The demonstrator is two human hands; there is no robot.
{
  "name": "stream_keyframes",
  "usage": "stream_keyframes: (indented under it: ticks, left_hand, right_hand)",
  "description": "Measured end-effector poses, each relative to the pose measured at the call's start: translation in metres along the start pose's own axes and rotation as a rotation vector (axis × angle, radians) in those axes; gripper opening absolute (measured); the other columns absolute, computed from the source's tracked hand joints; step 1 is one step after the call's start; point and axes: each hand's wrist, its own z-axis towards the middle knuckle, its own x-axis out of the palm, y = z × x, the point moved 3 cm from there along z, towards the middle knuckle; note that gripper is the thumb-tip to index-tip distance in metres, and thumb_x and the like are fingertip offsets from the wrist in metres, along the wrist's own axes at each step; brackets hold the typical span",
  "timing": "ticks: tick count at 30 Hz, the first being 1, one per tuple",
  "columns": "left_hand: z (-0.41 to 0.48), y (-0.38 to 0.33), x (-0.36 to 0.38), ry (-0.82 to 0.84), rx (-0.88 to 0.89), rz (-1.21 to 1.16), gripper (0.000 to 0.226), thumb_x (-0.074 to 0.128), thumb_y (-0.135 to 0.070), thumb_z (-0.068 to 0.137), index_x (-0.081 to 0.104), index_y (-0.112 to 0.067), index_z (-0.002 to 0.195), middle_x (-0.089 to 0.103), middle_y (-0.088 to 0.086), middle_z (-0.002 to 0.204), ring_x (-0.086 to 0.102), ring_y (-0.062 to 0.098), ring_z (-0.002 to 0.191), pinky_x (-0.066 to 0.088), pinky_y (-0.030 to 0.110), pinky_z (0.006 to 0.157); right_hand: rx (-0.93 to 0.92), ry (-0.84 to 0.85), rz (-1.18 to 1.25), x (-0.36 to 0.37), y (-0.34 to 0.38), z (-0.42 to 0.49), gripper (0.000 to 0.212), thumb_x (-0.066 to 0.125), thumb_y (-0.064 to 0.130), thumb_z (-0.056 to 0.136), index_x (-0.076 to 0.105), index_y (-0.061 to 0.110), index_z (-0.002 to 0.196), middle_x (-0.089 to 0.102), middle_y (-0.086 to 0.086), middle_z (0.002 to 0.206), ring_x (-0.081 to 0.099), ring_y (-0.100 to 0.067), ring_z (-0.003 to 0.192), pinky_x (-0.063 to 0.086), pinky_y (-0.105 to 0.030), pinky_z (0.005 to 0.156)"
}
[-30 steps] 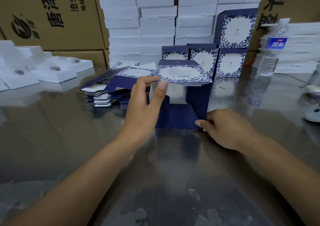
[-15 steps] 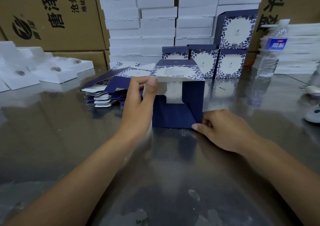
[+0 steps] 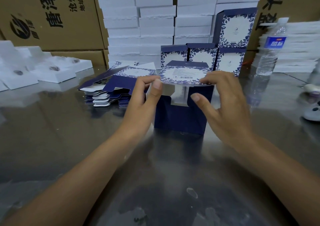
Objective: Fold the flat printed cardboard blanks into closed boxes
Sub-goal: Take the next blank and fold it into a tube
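Head view, only one here. Half-built navy box (image 3: 180,118) standing on the shiny bench (image 3: 52,139), dead centre between both grips. Left hand (image 3: 147,101) pinching the left end of the printed top flap (image 3: 183,75), thumb in front, fingers curled behind, so that grip is narrow and closed on the flap edge. Right hand (image 3: 223,101) doing the same at the right end, fingertips on the flap corner, thumb hanging loose just in front of the box wall. Flap tilted over the open top, barcode side up, white inside panel showing under it.

Left of the left grip: messy pile of flat blanks (image 3: 110,90), fanned out on the bench. Just behind both grips: row of finished boxes (image 3: 202,57), one more stacked on top. Beyond those, wall of white foam blocks (image 3: 155,21). Off past the right grip: water bottle (image 3: 270,52), upright. Brown cartons (image 3: 48,16) at far left.
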Motion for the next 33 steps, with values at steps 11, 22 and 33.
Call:
stream_keyframes:
  ticks: [11, 22, 33]
  left_hand:
    - [0.004, 0.013, 0.003, 0.11, 0.105, -0.008, 0.034, 0.05, -0.05, 0.088, 0.046, -0.047, 0.122, 0.059, -0.005, 0.121, 0.059, 0.007, 0.109, 0.049, 0.024, 0.092]
    - [0.003, 0.014, -0.003, -0.083, 0.318, 0.349, 0.039, 0.058, -0.034, 0.09, 0.034, -0.021, 0.062, 0.041, -0.01, 0.055, 0.033, 0.006, 0.053, 0.027, 0.015, 0.05]
    - [0.007, 0.017, -0.009, -0.176, 0.314, 0.42, 0.041, 0.051, -0.034, 0.09, 0.028, -0.02, 0.06, 0.031, -0.003, 0.051, 0.025, 0.013, 0.053, 0.021, 0.029, 0.051]
  right_hand:
    - [0.083, -0.168, 0.176, -0.012, -0.002, 0.008, 0.031, 0.047, 0.044, 0.09, 0.048, 0.02, 0.071, 0.056, 0.01, 0.072, 0.051, 0.002, 0.073, 0.036, -0.013, 0.066]
    - [-0.007, -0.195, 0.274, -0.012, 0.007, 0.006, 0.039, 0.051, 0.035, 0.091, 0.047, 0.008, 0.061, 0.049, 0.011, 0.058, 0.044, 0.0, 0.06, 0.032, -0.017, 0.057]
    - [-0.028, -0.118, 0.29, -0.012, 0.016, 0.006, 0.022, 0.058, 0.034, 0.085, 0.061, 0.014, 0.076, 0.054, 0.016, 0.071, 0.048, 0.004, 0.067, 0.036, -0.012, 0.064]
